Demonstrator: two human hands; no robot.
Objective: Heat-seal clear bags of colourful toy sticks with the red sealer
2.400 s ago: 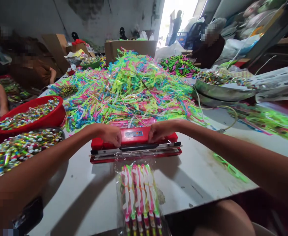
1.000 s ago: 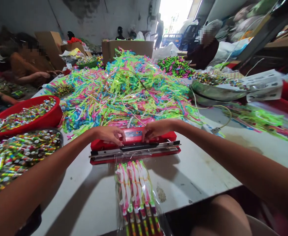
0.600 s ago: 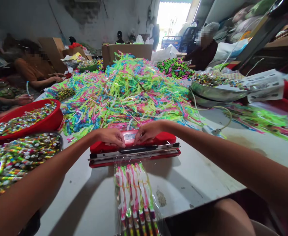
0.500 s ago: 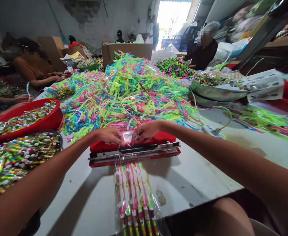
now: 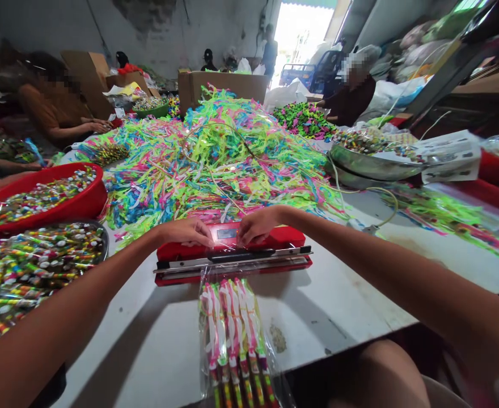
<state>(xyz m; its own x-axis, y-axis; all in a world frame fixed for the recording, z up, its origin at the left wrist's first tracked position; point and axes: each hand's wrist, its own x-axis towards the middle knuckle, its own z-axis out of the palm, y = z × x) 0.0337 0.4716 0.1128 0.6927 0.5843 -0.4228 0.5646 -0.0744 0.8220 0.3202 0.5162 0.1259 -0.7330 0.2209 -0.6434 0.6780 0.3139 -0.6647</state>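
Observation:
A red bag sealer (image 5: 283, 235) with a long metal bar and dark handle (image 5: 241, 256) lies across the table in front of me. From under its bar a clear plastic bag (image 5: 269, 340) runs toward me, filled with a row of thin, colourful sticks with pink, white and green ribbon ends (image 5: 232, 317). Behind the bar, my left hand (image 5: 192, 232) is closed, its fingertips pinching the bag's far end. My right hand (image 5: 256, 226) pinches the same end a little to the right. The film between the fingertips is hard to see.
A large heap of ribbon sticks (image 5: 224, 153) fills the table behind the sealer. At left stand a red basin (image 5: 98, 192) and a metal bowl (image 5: 105, 241) of small wrapped pieces. Metal basins (image 5: 372, 164) and a cable (image 5: 396, 204) lie right. Co-workers sit around.
My two hands have moved slightly apart, showing more of the label on the sealer between them. The bag and sealer stay in place; the view has shifted slightly.

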